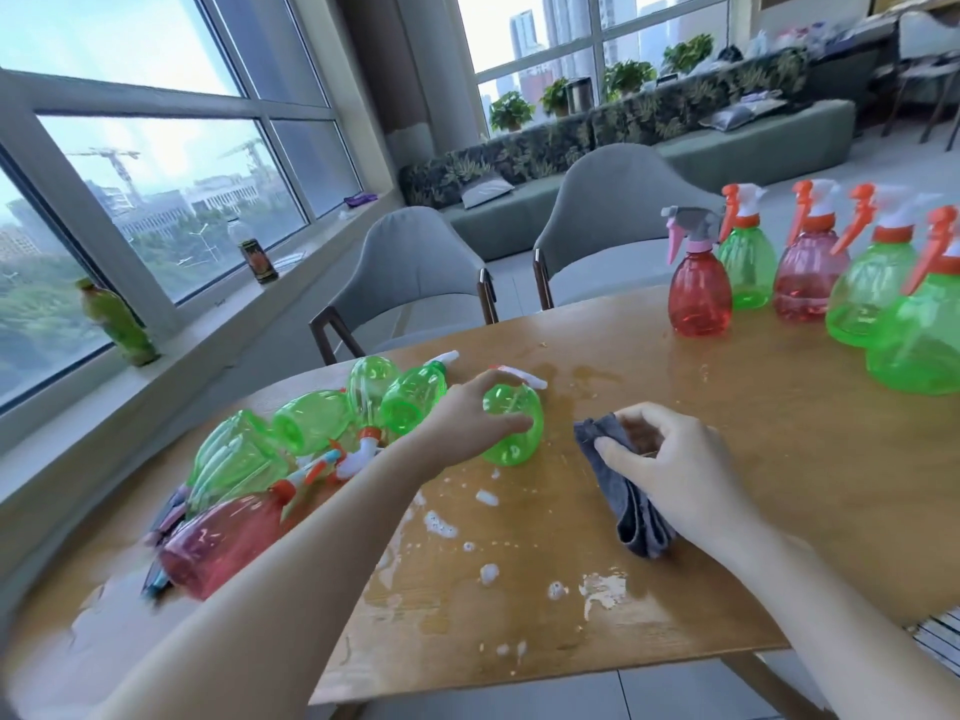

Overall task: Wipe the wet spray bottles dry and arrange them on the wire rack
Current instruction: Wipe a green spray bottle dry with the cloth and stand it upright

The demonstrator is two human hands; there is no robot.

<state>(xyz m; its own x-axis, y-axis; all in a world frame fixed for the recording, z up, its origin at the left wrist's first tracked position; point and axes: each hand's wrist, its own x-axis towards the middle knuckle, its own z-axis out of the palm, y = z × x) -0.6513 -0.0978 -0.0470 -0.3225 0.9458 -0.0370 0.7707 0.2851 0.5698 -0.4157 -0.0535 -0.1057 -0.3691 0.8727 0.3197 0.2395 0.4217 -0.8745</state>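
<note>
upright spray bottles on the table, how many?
5, all at the far right: red with grey trigger, green, pink-red, green, and green cut by the frame edge. More may stand out of view.

Two bare forearms, no sleeves in view — left hand [470, 423], right hand [675, 470]

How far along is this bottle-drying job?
Five bottles stand upright at the table's far right, seemingly finished. The left hand grips a lying green bottle; the right hand holds the cloth. A pile lies waiting.
</note>
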